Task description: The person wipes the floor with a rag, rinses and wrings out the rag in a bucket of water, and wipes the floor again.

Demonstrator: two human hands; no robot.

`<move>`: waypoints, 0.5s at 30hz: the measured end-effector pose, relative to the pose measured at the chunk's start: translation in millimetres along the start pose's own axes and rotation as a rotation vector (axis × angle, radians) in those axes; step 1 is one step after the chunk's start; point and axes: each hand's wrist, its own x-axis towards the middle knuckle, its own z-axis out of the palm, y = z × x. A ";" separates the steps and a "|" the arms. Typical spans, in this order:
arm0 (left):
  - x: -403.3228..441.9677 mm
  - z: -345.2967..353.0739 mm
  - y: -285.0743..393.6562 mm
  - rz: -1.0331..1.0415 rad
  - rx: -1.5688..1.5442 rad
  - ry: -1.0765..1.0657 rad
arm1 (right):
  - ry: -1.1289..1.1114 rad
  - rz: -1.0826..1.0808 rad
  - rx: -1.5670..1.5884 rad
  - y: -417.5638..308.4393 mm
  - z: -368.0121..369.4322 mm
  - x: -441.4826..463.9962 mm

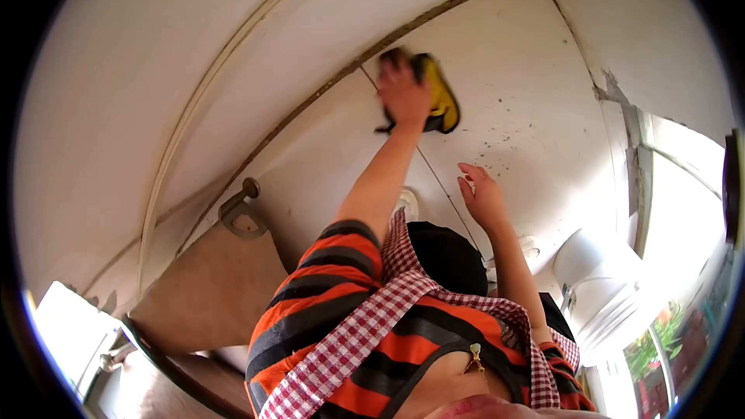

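Note:
My left hand [403, 95] is stretched far forward over the pale floor and presses on a yellow and black cloth-like piece [442, 97]. Motion blurs its fingertips, and part of the piece is hidden under the palm. Nearer to me, my right hand [483, 194] hangs above the floor with its fingers apart and nothing in them. Dark crumbs [497, 140] are scattered on the floor [504, 54] in front of it.
A tan panel-like piece of furniture [209, 287] with a metal fitting stands at the left. To the right is a white bucket [597, 271], with a bright doorway beyond. A cracked, dark seam [334, 81] runs along the wall base. Pale footwear [407, 203] shows near my knee.

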 end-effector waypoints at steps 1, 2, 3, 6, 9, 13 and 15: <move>3.8 -1.6 31.3 0.045 0.034 -0.134 | 0.025 0.010 0.000 -6.2 1.9 -2.9; 10.8 -8.9 56.8 0.202 -0.014 -0.320 | 0.048 0.017 0.003 -11.4 3.8 -5.0; 39.0 1.6 109.6 0.396 -0.086 -0.420 | 0.128 -0.040 -0.017 6.4 -16.2 22.4; 16.4 5.2 127.3 0.671 -0.249 -0.503 | 0.202 -0.065 0.003 10.5 -27.1 23.8; 7.0 -36.1 59.4 0.594 -0.604 -0.337 | 0.302 -0.087 0.076 22.1 -33.6 29.7; -37.4 -84.7 -96.7 0.347 -0.270 -0.139 | 0.305 -0.006 0.156 40.4 -29.9 29.1; -81.9 -61.6 -159.1 0.184 0.045 -0.138 | 0.271 0.035 0.130 46.6 -20.3 19.3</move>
